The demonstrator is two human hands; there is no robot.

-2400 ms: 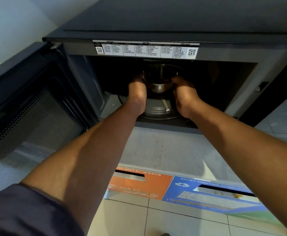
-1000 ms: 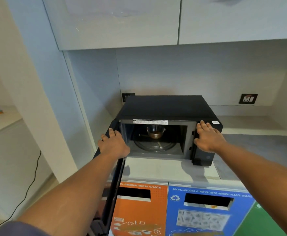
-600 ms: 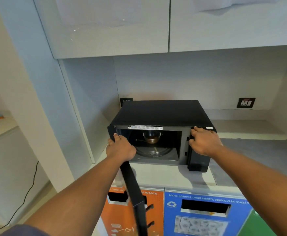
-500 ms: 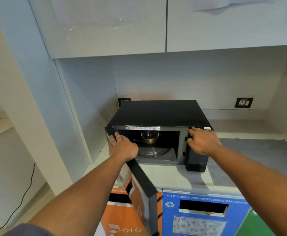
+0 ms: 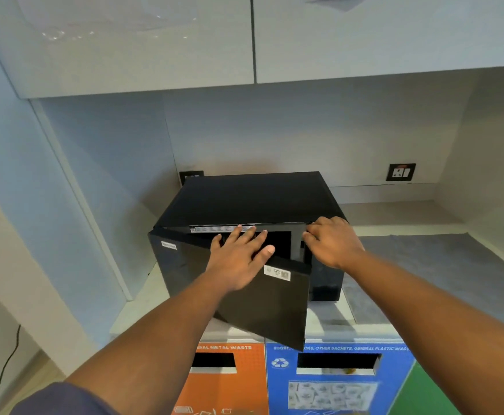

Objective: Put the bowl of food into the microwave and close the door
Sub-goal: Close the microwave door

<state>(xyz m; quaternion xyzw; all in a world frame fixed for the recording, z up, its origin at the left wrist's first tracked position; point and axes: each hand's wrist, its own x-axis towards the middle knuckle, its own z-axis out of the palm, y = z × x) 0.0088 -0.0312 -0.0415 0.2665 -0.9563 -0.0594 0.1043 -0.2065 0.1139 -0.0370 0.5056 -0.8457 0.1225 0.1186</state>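
We swing the microwave (image 5: pixel 253 199) door (image 5: pixel 262 298) toward shut, with the bowl out of sight behind it.

The black microwave sits on the pale table (image 5: pixel 409 265) with its door hinged at the left and partly ajar, a dark gap showing at the latch side; we judge the bowl of food to be inside, though we cannot see it now. The risk from here is a pinch: our right hand (image 5: pixel 333 242) rests flat on the front right corner, fingertips near the gap, and a quick push could catch them, or leave the door unlatched. Our left hand (image 5: pixel 238 259) is spread open, palm pressed on the door's upper face, gripping nothing, arm extended forward.
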